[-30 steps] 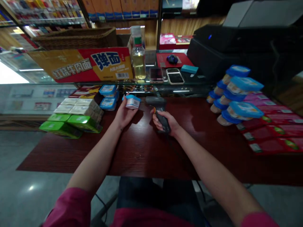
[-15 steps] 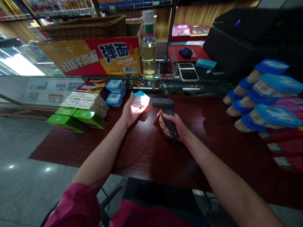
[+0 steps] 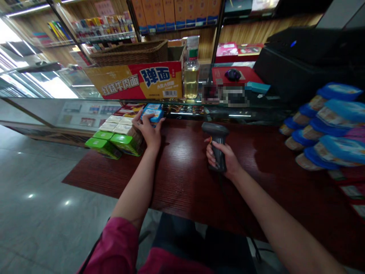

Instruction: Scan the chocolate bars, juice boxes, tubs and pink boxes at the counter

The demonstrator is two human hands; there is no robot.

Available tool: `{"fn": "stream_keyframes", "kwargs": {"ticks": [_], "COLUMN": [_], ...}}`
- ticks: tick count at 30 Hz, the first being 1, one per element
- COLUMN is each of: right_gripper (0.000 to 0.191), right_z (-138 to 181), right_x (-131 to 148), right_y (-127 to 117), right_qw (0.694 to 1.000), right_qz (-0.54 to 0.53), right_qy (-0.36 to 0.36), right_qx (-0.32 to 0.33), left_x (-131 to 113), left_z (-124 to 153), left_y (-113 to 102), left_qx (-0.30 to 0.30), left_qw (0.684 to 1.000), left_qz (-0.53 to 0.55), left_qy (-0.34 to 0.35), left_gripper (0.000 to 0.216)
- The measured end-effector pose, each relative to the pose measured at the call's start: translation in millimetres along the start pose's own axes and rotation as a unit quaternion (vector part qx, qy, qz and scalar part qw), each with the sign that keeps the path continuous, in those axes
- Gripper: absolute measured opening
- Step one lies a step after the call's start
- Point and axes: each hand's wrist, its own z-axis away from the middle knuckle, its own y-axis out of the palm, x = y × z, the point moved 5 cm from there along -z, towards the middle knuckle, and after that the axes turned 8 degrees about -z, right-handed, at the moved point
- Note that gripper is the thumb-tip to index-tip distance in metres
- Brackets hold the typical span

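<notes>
My left hand [image 3: 149,131] grips a small blue-lidded tub [image 3: 153,114] at the stack of such tubs beside the white packets [image 3: 116,125] and green boxes [image 3: 114,142]. My right hand [image 3: 222,160] is wrapped round the handle of a black barcode scanner [image 3: 216,142], held upright over the dark red wooden table [image 3: 185,171], its head facing away from me.
A pile of blue-lidded tubs [image 3: 327,125] and red packets [image 3: 353,190] lies at the right. Behind stand a glass counter with a red-yellow carton [image 3: 137,82], an oil bottle [image 3: 191,72], a wicker basket [image 3: 131,53] and a black register [image 3: 308,64].
My left hand carried the tub from in front of the scanner leftward to the stack of tubs. The scanner hand stayed almost still while the view shifted left.
</notes>
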Motion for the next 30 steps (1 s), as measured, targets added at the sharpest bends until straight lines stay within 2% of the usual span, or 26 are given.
{"fn": "stream_keyframes", "kwargs": {"ticks": [3,8,12,16,22,25,26,28,30], "right_gripper": [0.035,0.035,0.034,0.033,0.041,0.042,0.042,0.040,0.037], "right_z": [0,0,0,-2,8,31,42,69,101], "right_x": [1,0,-1,-1,15,31,36,46,56], "right_y": [0,0,0,-2,-15,-27,-31,-41,-56], "right_qw": [1.000,1.000,1.000,1.000,0.997,0.991,0.989,0.985,0.978], "right_qz": [0.000,-0.002,0.003,0.004,-0.001,-0.004,-0.002,0.003,0.006], "right_qy": [-0.005,-0.006,-0.004,-0.009,-0.073,-0.116,-0.126,-0.148,-0.178], "right_qx": [-0.006,-0.013,0.000,0.005,-0.037,-0.071,-0.077,-0.089,-0.113], "left_x": [4,-6,-6,-2,-5,-30,-44,-79,-124], "left_z": [3,10,12,8,6,21,30,56,87], "left_y": [5,-5,-9,-3,-8,-5,0,15,34], "left_qx": [-0.010,0.035,0.076,0.105,0.074,0.052,0.069,0.133,0.214], "left_qw": [1.000,0.997,0.994,0.991,0.994,0.991,0.986,0.966,0.932], "left_qz": [-0.011,-0.043,-0.064,-0.063,-0.041,-0.004,0.019,0.071,0.121], "left_qy": [-0.013,0.044,0.043,0.051,0.073,0.124,0.148,0.208,0.265], "left_gripper": [0.033,0.020,0.032,0.037,0.043,0.046,0.043,0.037,0.034]}}
